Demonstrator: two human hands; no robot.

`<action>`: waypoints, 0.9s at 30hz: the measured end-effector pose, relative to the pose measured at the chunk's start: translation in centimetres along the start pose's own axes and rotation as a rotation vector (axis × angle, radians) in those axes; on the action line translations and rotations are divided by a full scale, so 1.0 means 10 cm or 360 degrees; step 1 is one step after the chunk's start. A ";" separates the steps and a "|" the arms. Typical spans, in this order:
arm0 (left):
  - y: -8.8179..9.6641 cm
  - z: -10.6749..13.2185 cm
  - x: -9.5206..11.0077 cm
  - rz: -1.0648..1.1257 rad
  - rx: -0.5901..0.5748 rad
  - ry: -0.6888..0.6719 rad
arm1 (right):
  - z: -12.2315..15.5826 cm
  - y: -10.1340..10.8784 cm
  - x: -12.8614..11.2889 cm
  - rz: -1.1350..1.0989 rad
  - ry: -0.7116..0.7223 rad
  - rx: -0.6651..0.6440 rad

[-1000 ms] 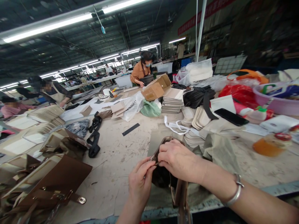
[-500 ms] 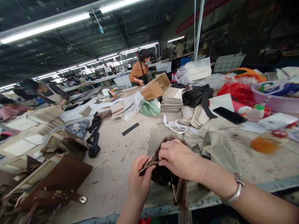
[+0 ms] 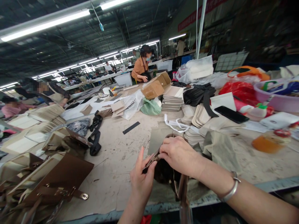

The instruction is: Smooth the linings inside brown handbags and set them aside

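A brown handbag point(image 3: 171, 177) stands at the near edge of the worktable, its mouth facing me and its inside dark. My left hand point(image 3: 141, 175) pinches the left end of the bag's rim between thumb and fingers, with the index finger raised. Further along the same rim, my right hand point(image 3: 175, 152) is closed on the edge, its fingertips curled over it. A strap point(image 3: 183, 189) hangs down from the bag over the table's edge. Part of the bag is hidden behind my right hand and forearm.
Brown bags point(image 3: 58, 180) lie piled at the left. Ahead are a black strip point(image 3: 131, 128), stacked panels point(image 3: 173, 99) and a cardboard box point(image 3: 155, 87). To the right are a phone point(image 3: 231, 114), an amber jar point(image 3: 267, 142) and a purple basin point(image 3: 277, 96). Co-workers stand beyond.
My left index finger has lifted off the rim and now points up, while the thumb stays on it. My right hand has barely shifted along the edge.
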State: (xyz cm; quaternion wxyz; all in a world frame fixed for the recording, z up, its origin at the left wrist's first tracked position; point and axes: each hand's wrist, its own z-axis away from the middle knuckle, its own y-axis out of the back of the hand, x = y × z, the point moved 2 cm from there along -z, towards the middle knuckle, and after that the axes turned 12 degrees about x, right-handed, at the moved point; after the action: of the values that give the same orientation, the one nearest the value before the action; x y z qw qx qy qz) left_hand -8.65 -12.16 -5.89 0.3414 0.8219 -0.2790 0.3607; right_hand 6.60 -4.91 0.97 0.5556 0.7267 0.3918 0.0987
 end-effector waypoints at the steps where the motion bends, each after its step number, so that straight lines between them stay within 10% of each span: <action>1: 0.00 0.00 0.00 0.0007 0.0005 0.0003 | -0.01 0.00 0.00 0.0000 -0.0015 -0.0005; 27: -0.12 -0.06 0.13 0.0124 0.0053 0.0149 | -0.02 -0.03 -0.02 0.0194 -0.0150 0.0160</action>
State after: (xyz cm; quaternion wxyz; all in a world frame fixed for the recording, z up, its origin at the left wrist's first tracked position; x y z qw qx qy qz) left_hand -7.30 -11.31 -5.00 0.3260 0.7982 -0.2886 0.4163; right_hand 6.23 -4.85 0.79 0.5294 0.7799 0.3247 0.0782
